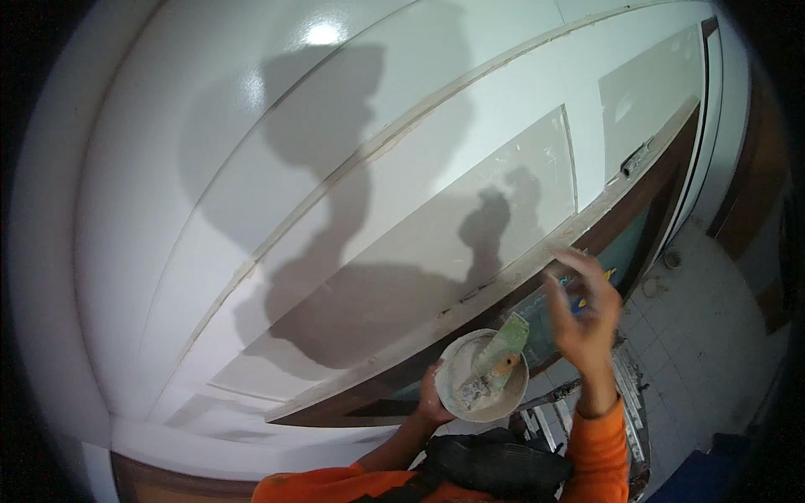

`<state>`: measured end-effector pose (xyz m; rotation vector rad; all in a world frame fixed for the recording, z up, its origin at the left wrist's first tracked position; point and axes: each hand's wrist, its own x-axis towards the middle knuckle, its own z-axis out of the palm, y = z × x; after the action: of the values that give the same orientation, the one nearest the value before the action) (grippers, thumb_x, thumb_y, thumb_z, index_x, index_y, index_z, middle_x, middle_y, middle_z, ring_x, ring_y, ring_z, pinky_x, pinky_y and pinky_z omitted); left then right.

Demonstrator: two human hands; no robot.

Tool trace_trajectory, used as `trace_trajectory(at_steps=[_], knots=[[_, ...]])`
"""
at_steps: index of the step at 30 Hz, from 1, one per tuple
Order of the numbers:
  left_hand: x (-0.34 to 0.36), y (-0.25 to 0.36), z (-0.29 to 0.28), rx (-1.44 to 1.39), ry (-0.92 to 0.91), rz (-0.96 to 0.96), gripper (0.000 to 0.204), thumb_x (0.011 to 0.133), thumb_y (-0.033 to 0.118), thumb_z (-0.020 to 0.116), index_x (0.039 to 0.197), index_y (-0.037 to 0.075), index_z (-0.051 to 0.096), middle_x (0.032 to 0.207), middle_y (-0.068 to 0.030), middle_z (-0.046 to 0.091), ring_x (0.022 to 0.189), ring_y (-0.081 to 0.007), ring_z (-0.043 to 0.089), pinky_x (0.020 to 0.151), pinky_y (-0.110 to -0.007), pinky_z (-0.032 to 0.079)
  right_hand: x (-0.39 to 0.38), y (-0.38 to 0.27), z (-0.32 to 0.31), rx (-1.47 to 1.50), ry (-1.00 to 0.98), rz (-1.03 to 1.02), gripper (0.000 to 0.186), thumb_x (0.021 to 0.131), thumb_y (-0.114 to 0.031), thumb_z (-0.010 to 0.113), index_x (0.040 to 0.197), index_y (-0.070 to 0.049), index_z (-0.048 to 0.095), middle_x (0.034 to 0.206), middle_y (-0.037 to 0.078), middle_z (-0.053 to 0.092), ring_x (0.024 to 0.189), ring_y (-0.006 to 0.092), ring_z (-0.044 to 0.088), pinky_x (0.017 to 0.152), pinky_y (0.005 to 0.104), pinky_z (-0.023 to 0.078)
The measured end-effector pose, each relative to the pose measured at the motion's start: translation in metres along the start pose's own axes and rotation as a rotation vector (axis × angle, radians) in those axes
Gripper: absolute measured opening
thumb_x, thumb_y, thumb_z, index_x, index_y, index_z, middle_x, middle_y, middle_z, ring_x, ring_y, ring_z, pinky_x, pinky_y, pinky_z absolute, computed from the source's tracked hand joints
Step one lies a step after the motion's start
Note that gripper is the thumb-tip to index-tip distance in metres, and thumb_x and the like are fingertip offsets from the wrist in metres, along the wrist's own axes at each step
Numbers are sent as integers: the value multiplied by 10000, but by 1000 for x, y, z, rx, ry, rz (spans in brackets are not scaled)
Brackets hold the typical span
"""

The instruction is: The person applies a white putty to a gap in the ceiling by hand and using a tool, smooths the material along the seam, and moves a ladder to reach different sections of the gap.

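My left hand (431, 399) grips the side of a pale round bowl (513, 401), low in the middle of the view. Whitish-grey paste (462, 367) coats its inside. A putty knife with a greenish, smeared blade (510, 336) rests in the bowl, its blade sticking up over the far rim. To the right of the bowl, my right hand (589, 325) is raised with its fingers curved and apart, and nothing shows between them. Its fingertips are slightly blurred, in front of the edge of a whitish trim strip (537, 253).
A white surface with grey-beige panels (511, 180) and rough filled seams spreads ahead, crossed by my shadow. A small dark metal fitting (635, 159) sits by the trim. Below are a dark wooden frame (662, 201), a spattered ladder-like stand (629, 386), and a tiled floor (696, 327) with a small container (672, 260).
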<state>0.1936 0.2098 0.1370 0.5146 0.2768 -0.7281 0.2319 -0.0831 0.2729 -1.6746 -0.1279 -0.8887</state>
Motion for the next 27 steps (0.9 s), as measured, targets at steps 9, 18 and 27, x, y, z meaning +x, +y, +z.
trace_trajectory(at_steps=[9, 18, 27], knots=[[1, 2, 22, 166, 333, 103, 614, 980, 452, 408, 1470, 84, 450, 1457, -184, 510, 1323, -373, 515, 1124, -576, 397, 111, -16, 111, 20, 70, -363, 748, 821, -44, 636, 1493, -3, 309, 1358, 301, 549, 902, 337, 724, 716, 370, 595], [5, -2, -23, 134, 324, 125, 654, 975, 489, 400, 1505, 106, 402, 1485, -172, 481, 1346, -384, 481, 1132, -565, 379, 110, 11, 134, 67, 102, -370, 803, 791, -58, 618, 1493, 30, 237, 1409, 336, 488, 899, 428, 726, 807, 433, 612], [8, -7, -3, 89, 381, 103, 681, 969, 506, 415, 1524, 113, 371, 1505, -187, 452, 1365, -408, 450, 1137, -581, 359, 104, 17, 136, 12, 92, -395, 770, 793, -62, 620, 1472, 48, 273, 1385, 312, 531, 921, 403, 731, 810, 420, 615]])
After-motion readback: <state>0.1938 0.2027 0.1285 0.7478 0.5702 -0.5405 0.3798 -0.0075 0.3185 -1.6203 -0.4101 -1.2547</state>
